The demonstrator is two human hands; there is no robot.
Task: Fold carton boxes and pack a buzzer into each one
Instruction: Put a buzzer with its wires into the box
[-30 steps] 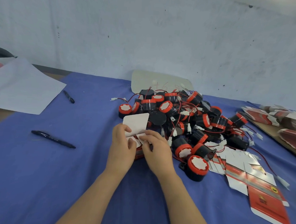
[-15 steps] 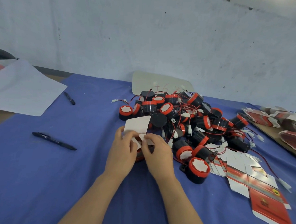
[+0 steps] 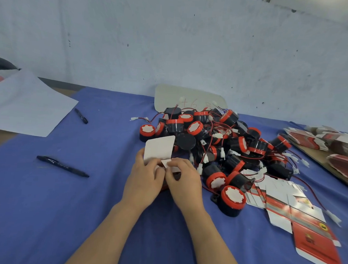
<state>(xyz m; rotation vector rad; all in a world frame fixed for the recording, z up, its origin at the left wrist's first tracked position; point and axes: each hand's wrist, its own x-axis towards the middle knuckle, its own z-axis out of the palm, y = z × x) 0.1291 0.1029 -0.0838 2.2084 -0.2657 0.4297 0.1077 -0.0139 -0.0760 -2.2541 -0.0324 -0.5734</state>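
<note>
On the near left side of the buzzer pile (image 3: 194, 128), my left hand (image 3: 145, 178) and right hand (image 3: 184, 180) curl their fingers round the carton box (image 3: 159, 150). Since a second ago they have moved closer and now press a small flap in; the big lid stands up, so I think closing comes next

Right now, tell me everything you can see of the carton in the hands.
The carton looks like thin card, white inside. One large flap with rounded corners and faint creases stands up; a smaller tab bends beside it. The left hand and right hand pinch it from both sides, hiding its body. It is at the near edge of the buzzer pile, above the blue cloth.
</note>
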